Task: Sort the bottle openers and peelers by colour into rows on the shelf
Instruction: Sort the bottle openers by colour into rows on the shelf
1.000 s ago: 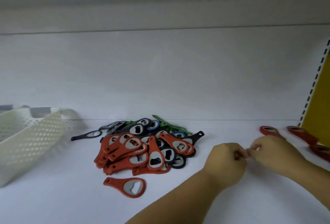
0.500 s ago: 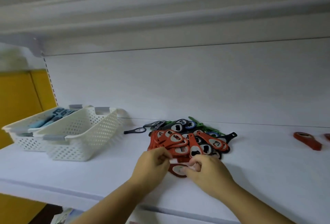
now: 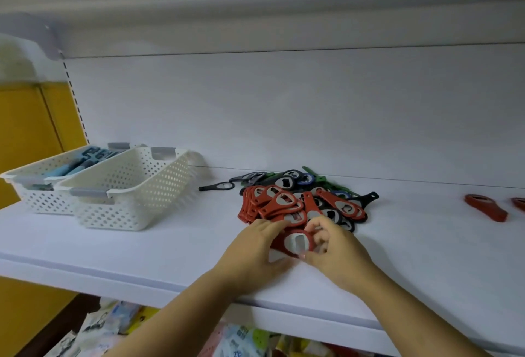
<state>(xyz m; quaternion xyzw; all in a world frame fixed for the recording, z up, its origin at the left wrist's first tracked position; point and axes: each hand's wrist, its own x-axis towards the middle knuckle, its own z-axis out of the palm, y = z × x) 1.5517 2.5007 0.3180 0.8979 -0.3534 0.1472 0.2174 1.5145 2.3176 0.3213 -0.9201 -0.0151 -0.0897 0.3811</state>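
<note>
While one red bottle opener (image 3: pixel 297 241) is gripped by both left hand (image 3: pixel 252 251) and right hand (image 3: pixel 338 251) at the mixed pile's (image 3: pixel 301 200) near edge, pick-up is judged underway, and carriage right to the started red row (image 3: pixel 485 209) is required.

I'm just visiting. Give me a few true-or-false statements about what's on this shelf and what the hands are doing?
1. The left hand and right hand both hold one red bottle opener. True.
2. The pile contains only red openers. False: black, green and blue ones are mixed in.
3. The white baskets stand to the right of the pile. False: they stand to its left.
4. Two red openers lie apart at the far right of the shelf. True.
</note>
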